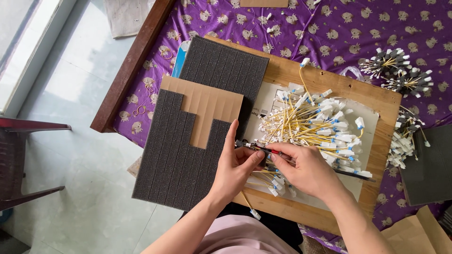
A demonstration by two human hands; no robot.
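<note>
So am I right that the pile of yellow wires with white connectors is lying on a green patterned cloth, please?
Not quite: the head view shows the pile of yellow wires with white connectors lying on white paper over a wooden board; the patterned cloth beneath is purple.

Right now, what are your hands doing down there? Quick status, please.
Left hand and right hand together pinching a thin dark tool. Pile of yellow wires behind. Grey foam sheet beside left hand, not blocking.
</note>
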